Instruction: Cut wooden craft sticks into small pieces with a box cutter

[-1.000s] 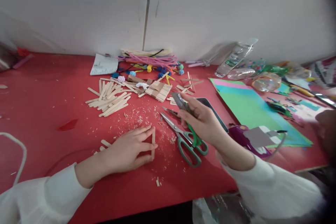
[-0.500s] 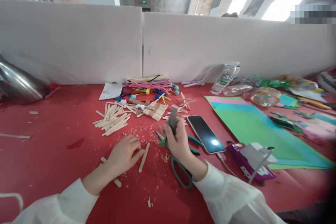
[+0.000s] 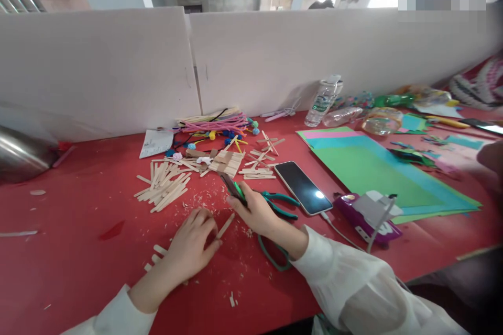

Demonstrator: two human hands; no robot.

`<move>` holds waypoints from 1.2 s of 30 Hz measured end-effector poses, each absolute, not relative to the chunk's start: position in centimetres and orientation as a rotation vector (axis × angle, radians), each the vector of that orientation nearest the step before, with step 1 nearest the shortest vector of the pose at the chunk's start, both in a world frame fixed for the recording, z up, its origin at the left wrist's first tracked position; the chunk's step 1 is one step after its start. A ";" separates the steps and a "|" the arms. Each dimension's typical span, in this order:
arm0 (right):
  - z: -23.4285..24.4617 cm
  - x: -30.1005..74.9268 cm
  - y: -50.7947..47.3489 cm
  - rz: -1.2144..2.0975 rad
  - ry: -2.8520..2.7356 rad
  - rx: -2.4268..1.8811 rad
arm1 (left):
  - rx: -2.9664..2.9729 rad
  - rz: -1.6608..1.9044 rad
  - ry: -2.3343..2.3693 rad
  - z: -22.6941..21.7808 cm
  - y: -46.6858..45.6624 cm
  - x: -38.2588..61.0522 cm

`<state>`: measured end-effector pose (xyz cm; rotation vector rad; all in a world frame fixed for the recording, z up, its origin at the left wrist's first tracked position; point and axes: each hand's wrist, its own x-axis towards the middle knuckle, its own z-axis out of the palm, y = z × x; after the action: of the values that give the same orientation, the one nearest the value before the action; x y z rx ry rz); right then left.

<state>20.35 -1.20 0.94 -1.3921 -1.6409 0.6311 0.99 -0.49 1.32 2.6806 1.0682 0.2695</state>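
A wooden craft stick (image 3: 225,225) slants up from between the thumb and fingers of my left hand (image 3: 194,246), which is closed on its near end just above the table. My right hand (image 3: 255,209) is wrapped round a dark, flat-ended tool with a green part (image 3: 232,186); its exact kind is not clear. The tool points up and left, beyond the stick's far end. Beside my right hand lie teal-handled pliers (image 3: 281,204). Grey-green scissor handles (image 3: 275,257) show below my right wrist. Several craft sticks (image 3: 156,257) lie partly under my left forearm.
Loose craft sticks (image 3: 165,186), a flat stick panel (image 3: 228,161) and pipe cleaners (image 3: 216,125) lie behind my hands. To the right are a phone (image 3: 302,187), a purple power strip (image 3: 363,220), coloured sheets (image 3: 377,172) and a bottle (image 3: 324,99). A metal vessel (image 3: 23,154) stands left.
My left hand has picked up the craft stick that lay beside it. My right hand has tilted the dark tool leftward and brought it nearer my left hand. The camera view has shifted.
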 end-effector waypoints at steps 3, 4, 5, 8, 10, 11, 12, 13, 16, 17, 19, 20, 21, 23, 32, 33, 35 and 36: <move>0.8 20.7 -1.0 0.664 -1.582 -1.375 | 2.646 0.335 1.048 1.1 -0.1 1.0; 0.6 20.9 -0.9 0.679 -1.552 -1.364 | 2.639 0.357 1.046 1.0 0.1 0.9; 0.4 21.1 -0.7 0.694 -1.515 -1.351 | 2.633 0.374 1.042 0.8 0.2 0.9; -0.1 21.6 -0.1 0.722 -1.381 -1.307 | 2.619 0.404 1.038 0.4 0.5 0.8; -0.1 21.8 0.1 0.726 -1.302 -1.273 | 2.605 0.421 1.042 0.2 0.7 0.8; -0.1 21.8 0.2 0.730 -1.272 -1.254 | 2.599 0.428 1.045 0.2 0.7 0.8; 0.0 21.8 0.2 0.736 -1.249 -1.235 | 2.595 0.431 1.048 0.1 0.8 0.9; 0.2 21.8 0.1 0.746 -1.231 -1.215 | 2.594 0.430 1.051 0.1 0.9 0.9; 0.6 21.6 -0.2 0.785 -1.209 -1.165 | 2.616 0.409 1.062 0.3 1.2 0.8; 0.7 21.5 -0.4 0.808 -1.190 -1.144 | 2.627 0.402 1.067 0.4 1.2 0.7; 0.9 21.5 -0.6 0.877 -1.125 -1.096 | 2.647 0.388 1.081 0.6 1.4 0.5; 1.0 21.5 -0.7 0.913 -1.087 -1.070 | 2.653 0.375 1.093 0.7 1.4 0.4; 1.1 21.6 -0.7 0.945 -1.054 -1.047 | 2.654 0.356 1.105 0.8 1.4 0.4; 1.5 21.8 -0.9 0.991 -1.017 -1.016 | 2.650 0.314 1.127 1.0 1.4 0.3; 2.5 21.7 -1.7 1.222 -1.138 -0.922 | 2.619 0.188 1.185 1.1 1.5 0.5; 2.3 21.6 -1.7 1.200 -1.183 -0.969 | 2.612 0.172 1.188 1.1 1.6 0.5; 1.8 21.4 -1.7 1.188 -1.275 -1.030 | 2.597 0.141 1.207 1.2 1.7 0.5; 1.5 21.4 -1.6 1.190 -1.313 -1.047 | 2.589 0.123 1.227 1.4 1.7 0.5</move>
<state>21.35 -1.63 1.51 -1.0474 -1.3130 1.1903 0.54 1.69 1.44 2.5889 1.2266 0.1233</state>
